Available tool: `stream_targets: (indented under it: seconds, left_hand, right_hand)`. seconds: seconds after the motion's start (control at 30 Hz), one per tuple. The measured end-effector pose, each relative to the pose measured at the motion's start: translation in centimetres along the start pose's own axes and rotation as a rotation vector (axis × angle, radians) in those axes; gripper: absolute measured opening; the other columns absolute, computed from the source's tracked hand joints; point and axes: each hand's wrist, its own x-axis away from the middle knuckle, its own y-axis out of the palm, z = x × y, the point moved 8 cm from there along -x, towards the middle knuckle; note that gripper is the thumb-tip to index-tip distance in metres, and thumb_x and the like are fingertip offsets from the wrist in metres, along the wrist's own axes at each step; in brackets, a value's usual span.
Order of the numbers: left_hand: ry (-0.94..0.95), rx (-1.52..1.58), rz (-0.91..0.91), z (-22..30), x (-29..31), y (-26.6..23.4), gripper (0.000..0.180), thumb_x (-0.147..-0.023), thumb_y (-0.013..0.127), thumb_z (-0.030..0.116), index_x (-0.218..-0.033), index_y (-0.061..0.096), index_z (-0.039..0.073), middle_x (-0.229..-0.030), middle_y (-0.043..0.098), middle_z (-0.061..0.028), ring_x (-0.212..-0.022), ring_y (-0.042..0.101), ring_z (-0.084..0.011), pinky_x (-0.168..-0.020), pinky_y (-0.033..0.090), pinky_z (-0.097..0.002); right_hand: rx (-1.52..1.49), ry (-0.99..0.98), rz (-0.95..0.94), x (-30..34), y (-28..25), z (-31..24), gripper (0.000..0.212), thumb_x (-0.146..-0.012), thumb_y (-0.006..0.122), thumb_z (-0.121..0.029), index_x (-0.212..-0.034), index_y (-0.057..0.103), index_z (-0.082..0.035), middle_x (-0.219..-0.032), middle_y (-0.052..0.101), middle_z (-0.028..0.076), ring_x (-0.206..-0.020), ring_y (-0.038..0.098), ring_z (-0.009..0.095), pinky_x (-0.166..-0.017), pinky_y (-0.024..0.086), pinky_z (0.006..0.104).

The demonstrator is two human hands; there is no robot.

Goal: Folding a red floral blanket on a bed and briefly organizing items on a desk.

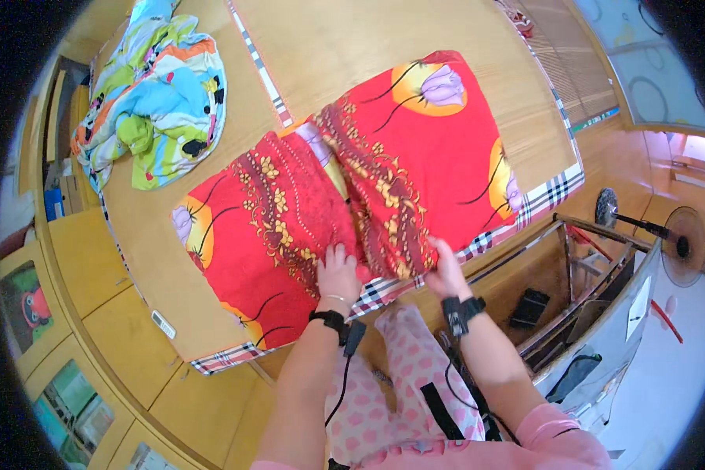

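Note:
A red floral cloth (446, 157) with purple tulips and bands of gold flowers lies spread before me, its two sides meeting along a crease in the middle. My left hand (339, 276) rests on the near part of its left side, fingers stretched out on the fabric. At the near edge of the right side, my right hand (444, 270) is closed around the cloth, the thumb on top. Between the two sides, a strip of purple and yellow fabric shows. Both wrists wear black straps.
The cloth lies on a light-brown mat (368, 39) with a plaid border. A crumpled multicoloured cloth (168, 110) is at the far left, a white remote (163, 323) at the left edge. Yellow cabinets (86, 266) line the left; a metal-framed stand (595, 305) and a fan (681, 247) are right.

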Motion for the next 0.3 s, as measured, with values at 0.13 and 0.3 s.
stream_targets:
  seconds: [0.13, 0.3]
  left_hand:
    - [0.056, -0.014, 0.015, 2.9, -0.1, -2.5, 0.051, -0.071, 0.072, 0.023, -0.117, 0.059, 0.006, -0.139, 0.043, -0.0181, -0.136, 0.035, -0.0373, -0.109, 0.031, -0.0593]
    - [0.106, 0.383, 0.41, 7.5, -0.4, -7.3, 0.055, -0.075, 0.067, 0.023, -0.126, 0.053, 0.008, -0.135, 0.044, -0.0265, -0.131, 0.038, -0.043, -0.107, 0.032, -0.0535]
  right_hand:
    - [0.078, -0.04, 0.025, -1.3, -5.2, 1.1, 0.039, -0.093, 0.062, -0.02, -0.126, 0.057, -0.001, -0.124, 0.065, 0.011, -0.112, 0.062, 0.024, -0.1, 0.048, 0.0408]
    - [0.152, -0.252, 0.147, -4.9, -11.7, -1.6, 0.058, -0.089, 0.071, -0.021, -0.138, 0.048, 0.0, -0.134, 0.058, 0.011, -0.114, 0.06, 0.026, -0.101, 0.047, 0.042]
